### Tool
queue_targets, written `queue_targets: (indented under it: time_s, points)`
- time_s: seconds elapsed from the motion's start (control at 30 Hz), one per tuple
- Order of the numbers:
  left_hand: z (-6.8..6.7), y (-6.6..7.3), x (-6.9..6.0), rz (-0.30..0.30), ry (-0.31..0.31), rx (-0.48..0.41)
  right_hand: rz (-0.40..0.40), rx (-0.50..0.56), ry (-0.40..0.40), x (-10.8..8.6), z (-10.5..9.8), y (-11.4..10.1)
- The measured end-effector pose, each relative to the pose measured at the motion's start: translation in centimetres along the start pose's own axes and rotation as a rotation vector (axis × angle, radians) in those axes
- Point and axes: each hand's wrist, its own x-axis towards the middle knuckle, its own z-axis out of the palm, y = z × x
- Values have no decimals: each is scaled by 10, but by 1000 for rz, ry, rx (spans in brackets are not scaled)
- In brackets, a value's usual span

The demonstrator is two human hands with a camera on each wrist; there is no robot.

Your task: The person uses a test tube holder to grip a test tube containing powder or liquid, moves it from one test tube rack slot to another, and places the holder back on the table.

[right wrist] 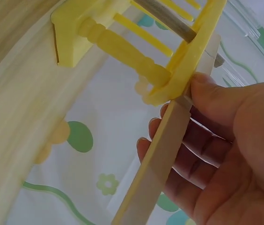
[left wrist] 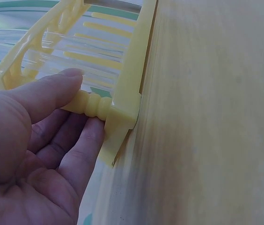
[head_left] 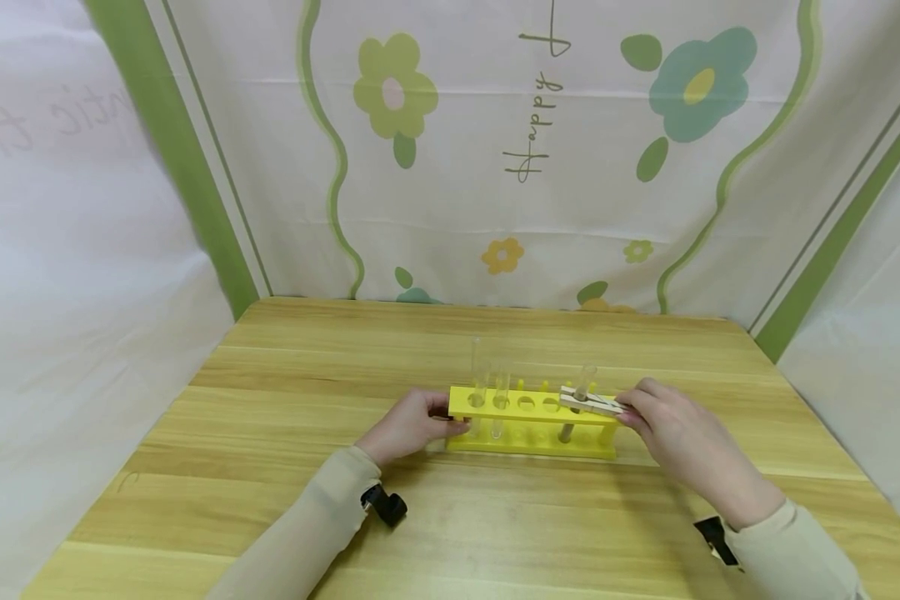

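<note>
A yellow test tube rack (head_left: 532,450) stands on the wooden table. My left hand (head_left: 412,427) grips its left end post (left wrist: 93,104) between thumb and fingers. Two clear tubes (head_left: 502,385) stand in the leftmost holes. Toward the right end, a tube (head_left: 585,379) with dark grey contents leans slightly in its hole. A wooden clamp (head_left: 596,403) lies around that tube, just above the rack's top plate. My right hand (head_left: 686,442) pinches the clamp at the rack's right end; in the right wrist view the clamp's long handle (right wrist: 155,164) runs across the fingers.
The wooden table (head_left: 450,533) extends around the rack. Behind it hangs a white curtain (head_left: 450,192) with flowers and green lines, and pale curtains (head_left: 82,292) hang at both sides. Black straps (head_left: 385,505) are on both wrists.
</note>
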Motion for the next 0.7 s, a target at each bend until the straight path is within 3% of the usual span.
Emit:
queue_targets:
  time_s: [0.4,0.7]
  points:
    - [0,-3,2,25,5,9,87,8,-75,7,-10,-5]
    - [0,-4,2,28,7,9,49,-86,110,18,-28,-12]
